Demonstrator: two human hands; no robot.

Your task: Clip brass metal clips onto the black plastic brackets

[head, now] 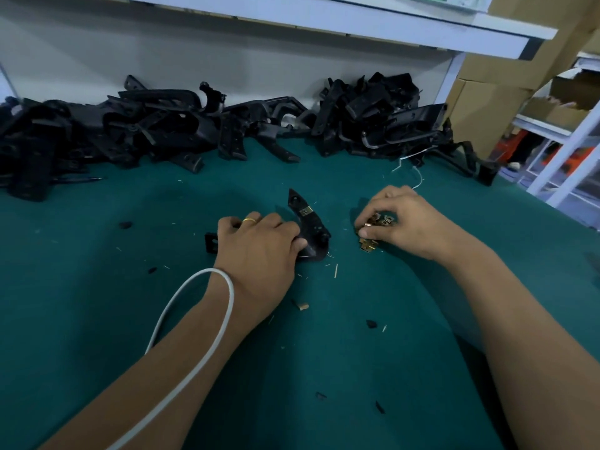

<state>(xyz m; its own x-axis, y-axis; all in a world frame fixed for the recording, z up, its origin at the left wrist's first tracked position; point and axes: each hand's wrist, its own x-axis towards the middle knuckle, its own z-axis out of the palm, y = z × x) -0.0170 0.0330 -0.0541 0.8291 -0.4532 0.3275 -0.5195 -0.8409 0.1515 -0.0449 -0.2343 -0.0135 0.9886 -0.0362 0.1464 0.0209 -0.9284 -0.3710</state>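
Observation:
A black plastic bracket [308, 222] lies on the green mat in the middle, with one brass clip [306, 211] fitted on its upper arm. My left hand [259, 251], wearing a gold ring, presses down on the bracket's lower end and holds it. To the right, my right hand [399, 219] pinches a brass clip [368, 225] between thumb and fingers, over a small heap of loose brass clips [368, 245] partly hidden under the hand.
Two big piles of black brackets line the back of the green mat [97, 319], one at the left [113, 131] and one at the right [383, 115]. A small black piece [211, 242] lies left of my left hand. A white cable [194, 336] loops over my left forearm. Cardboard boxes [487, 102] stand at far right.

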